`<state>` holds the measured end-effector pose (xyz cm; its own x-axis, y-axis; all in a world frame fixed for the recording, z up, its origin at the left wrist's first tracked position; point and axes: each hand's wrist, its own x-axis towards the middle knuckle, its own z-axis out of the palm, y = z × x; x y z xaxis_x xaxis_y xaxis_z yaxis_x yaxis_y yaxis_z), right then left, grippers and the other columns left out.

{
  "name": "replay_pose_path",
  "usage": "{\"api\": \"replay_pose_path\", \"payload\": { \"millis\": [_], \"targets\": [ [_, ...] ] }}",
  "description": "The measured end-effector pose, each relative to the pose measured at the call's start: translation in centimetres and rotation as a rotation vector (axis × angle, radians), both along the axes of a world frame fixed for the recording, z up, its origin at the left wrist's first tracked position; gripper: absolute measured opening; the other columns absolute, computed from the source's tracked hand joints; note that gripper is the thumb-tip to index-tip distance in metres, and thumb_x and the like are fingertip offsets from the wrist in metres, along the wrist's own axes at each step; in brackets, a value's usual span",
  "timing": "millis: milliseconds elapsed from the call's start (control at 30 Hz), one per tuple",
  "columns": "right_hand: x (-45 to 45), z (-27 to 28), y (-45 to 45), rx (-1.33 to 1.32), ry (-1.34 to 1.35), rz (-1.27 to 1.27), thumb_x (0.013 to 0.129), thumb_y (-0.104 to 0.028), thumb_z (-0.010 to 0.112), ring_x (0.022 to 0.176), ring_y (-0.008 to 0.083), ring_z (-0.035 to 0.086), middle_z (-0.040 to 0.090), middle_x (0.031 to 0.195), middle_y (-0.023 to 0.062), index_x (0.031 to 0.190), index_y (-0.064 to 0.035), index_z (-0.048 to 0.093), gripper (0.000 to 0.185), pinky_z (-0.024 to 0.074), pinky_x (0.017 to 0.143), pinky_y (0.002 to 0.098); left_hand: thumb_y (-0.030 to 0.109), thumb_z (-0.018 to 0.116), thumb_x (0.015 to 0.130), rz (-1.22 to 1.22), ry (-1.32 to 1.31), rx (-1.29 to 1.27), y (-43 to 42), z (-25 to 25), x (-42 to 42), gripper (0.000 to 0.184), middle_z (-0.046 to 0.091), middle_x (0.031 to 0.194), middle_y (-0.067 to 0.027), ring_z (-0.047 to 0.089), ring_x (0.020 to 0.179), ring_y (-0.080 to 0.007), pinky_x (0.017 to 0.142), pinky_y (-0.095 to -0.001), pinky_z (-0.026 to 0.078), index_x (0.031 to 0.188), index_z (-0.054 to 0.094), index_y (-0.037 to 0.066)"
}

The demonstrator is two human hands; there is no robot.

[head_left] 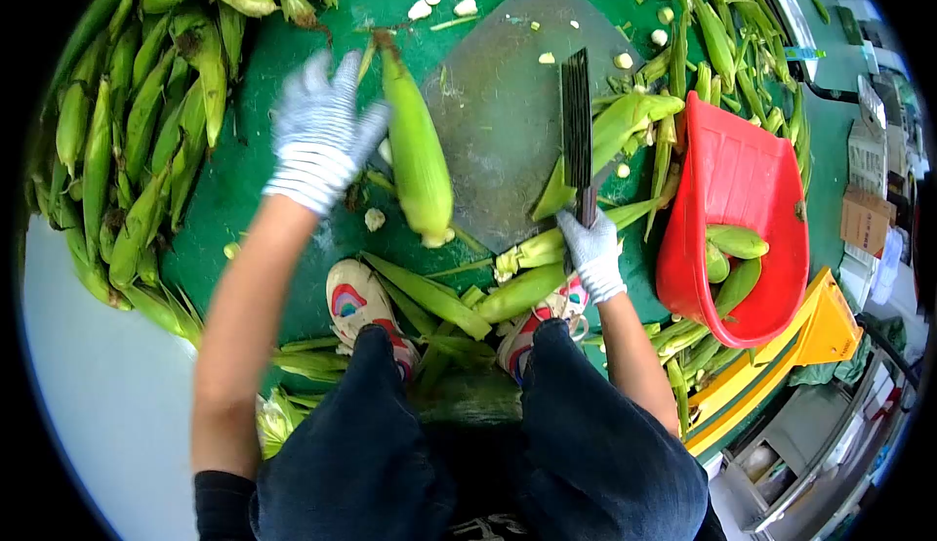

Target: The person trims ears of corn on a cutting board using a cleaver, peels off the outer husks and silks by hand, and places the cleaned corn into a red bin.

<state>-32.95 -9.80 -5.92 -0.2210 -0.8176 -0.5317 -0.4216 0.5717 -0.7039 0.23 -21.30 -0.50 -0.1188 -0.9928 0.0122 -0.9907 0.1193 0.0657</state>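
My left hand (320,136), in a striped white-and-grey glove, is open with its fingers spread, slightly blurred by motion. Just right of it lies a large green ear of corn (420,150) in its husk, dark silk at the far end, partly over the edge of a translucent grey cutting board (488,82). In a similar glove, my right hand (593,253) is closed round the handle of a knife with a broad dark blade (576,116), which points away from me over the board. Corn husks (630,126) lie beside the blade.
Unhusked corn (146,121) is heaped at the left. A red scoop-shaped bin (688,219) with several husked-looking green ears stands at the right, near a yellow frame (830,326). Cut stalk ends (420,9) and loose husks (429,292) litter the green floor around my shoes.
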Motion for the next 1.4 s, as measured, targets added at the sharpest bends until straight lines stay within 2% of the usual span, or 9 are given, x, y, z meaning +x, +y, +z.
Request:
{"api": "replay_pose_path", "payload": {
  "millis": [100, 233, 567, 767, 900, 1000, 1033, 1267, 1400],
  "targets": [
    [0.6, -0.2, 1.3, 0.035, 0.124, 0.110, 0.080, -0.026, 0.067, 0.063, 0.0236, 0.056, 0.061, 0.072, 0.0137, 0.090, 0.0008, 0.058, 0.030, 0.0466, 0.064, 0.0347, 0.044, 0.070, 0.071, 0.352, 0.282, 0.553, 2.0, -3.9, -6.5, 0.093, 0.045, 0.127, -0.0249, 0.047, 0.115, -0.0424, 0.099, -0.0450, 0.040, 0.142, 0.023, 0.008],
    [1.9, 2.4, 1.0, 0.052, 0.191, 0.255, 0.079, -0.031, 0.068, 0.065, 0.0334, 0.059, 0.062, 0.075, 0.0195, 0.098, -0.0003, 0.057, 0.037, 0.0484, 0.064, 0.0380, 0.035, 0.073, 0.068, 0.089, 0.195, 0.656, 1.9, -4.0, -5.7, 0.095, 0.045, 0.127, -0.0215, 0.049, 0.115, -0.0399, 0.098, -0.0449, 0.042, 0.143, 0.021, 0.012],
    [5.6, 7.7, -5.0, -0.474, -0.107, 0.144, 0.079, -0.015, 0.068, 0.074, 0.0283, 0.065, 0.063, 0.084, 0.0208, 0.100, 0.0027, 0.058, 0.029, 0.0483, 0.063, 0.0333, 0.022, 0.076, 0.067, -0.221, -0.043, 0.578, 1.4, -2.8, -4.9, 0.087, 0.049, 0.122, -0.0154, 0.052, 0.109, -0.0359, 0.090, -0.0435, 0.046, 0.140, 0.029, 0.015],
    [4.8, -1.1, -2.9, 0.008, 0.031, 0.406, 0.080, -0.024, 0.062, 0.079, 0.0360, 0.062, 0.064, 0.080, 0.0200, 0.100, 0.0006, 0.059, 0.032, 0.0486, 0.076, 0.0392, 0.024, 0.076, 0.064, -0.170, 0.003, 0.516, 1.8, -3.7, -4.2, 0.088, 0.048, 0.125, -0.0147, 0.051, 0.111, -0.0356, 0.095, -0.0429, 0.043, 0.138, 0.031, 0.014],
    [2.5, 2.3, -0.8, 0.182, -0.286, 0.164, 0.083, -0.023, 0.065, 0.040, 0.0103, 0.048, 0.054, 0.059, 0.0047, 0.087, 0.0012, 0.056, 0.026, 0.0357, 0.034, 0.0264, 0.018, 0.072, 0.063, -0.131, 0.412, 0.313, 4.3, -4.2, -2.6, 0.077, 0.053, 0.120, -0.0187, 0.052, 0.110, -0.0379, 0.095, -0.0411, 0.044, 0.132, 0.040, 0.008],
    [-0.5, 2.2, -1.6, 0.238, -0.098, 0.214, 0.081, -0.028, 0.070, 0.048, 0.0151, 0.054, 0.059, 0.073, 0.0108, 0.096, 0.0024, 0.057, 0.037, 0.0438, 0.043, 0.0286, 0.021, 0.080, 0.059, -0.158, 0.628, 0.261, 5.7, -3.1, -2.6, 0.088, 0.050, 0.125, -0.0212, 0.050, 0.115, -0.0364, 0.100, -0.0396, 0.041, 0.134, 0.036, 0.003],
    [-1.2, 2.0, -1.6, -0.079, 0.131, 0.321, 0.079, -0.030, 0.071, 0.057, 0.0170, 0.055, 0.059, 0.076, 0.0112, 0.097, 0.0035, 0.057, 0.040, 0.0471, 0.055, 0.0299, 0.018, 0.082, 0.059, -0.170, 0.702, 0.223, 5.7, -2.8, -2.8, 0.090, 0.051, 0.123, -0.0212, 0.050, 0.117, -0.0343, 0.101, -0.0376, 0.041, 0.134, 0.035, 0.001],
    [1.8, 9.6, -2.4, -0.478, 0.112, 0.036, 0.081, -0.013, 0.070, 0.063, 0.0088, 0.050, 0.060, 0.074, 0.0052, 0.100, -0.0005, 0.056, 0.027, 0.0453, 0.061, 0.0245, 0.030, 0.071, 0.075, 0.397, 1.174, 0.967, 3.6, -1.7, -3.4, 0.058, 0.064, 0.097, -0.0114, 0.063, 0.081, -0.0225, 0.072, -0.0329, 0.052, 0.120, 0.051, 0.001],
    [4.9, 8.8, -1.6, -0.384, 0.019, 0.239, 0.080, -0.014, 0.071, 0.073, 0.0207, 0.066, 0.067, 0.083, 0.0153, 0.102, -0.0005, 0.055, 0.030, 0.0512, 0.064, 0.0315, 0.041, 0.067, 0.077, 0.620, 1.319, 1.128, 4.1, -2.5, -4.5, 0.045, 0.064, 0.085, -0.0095, 0.062, 0.072, -0.0187, 0.067, -0.0317, 0.052, 0.105, 0.060, 0.006]
  ]
}}
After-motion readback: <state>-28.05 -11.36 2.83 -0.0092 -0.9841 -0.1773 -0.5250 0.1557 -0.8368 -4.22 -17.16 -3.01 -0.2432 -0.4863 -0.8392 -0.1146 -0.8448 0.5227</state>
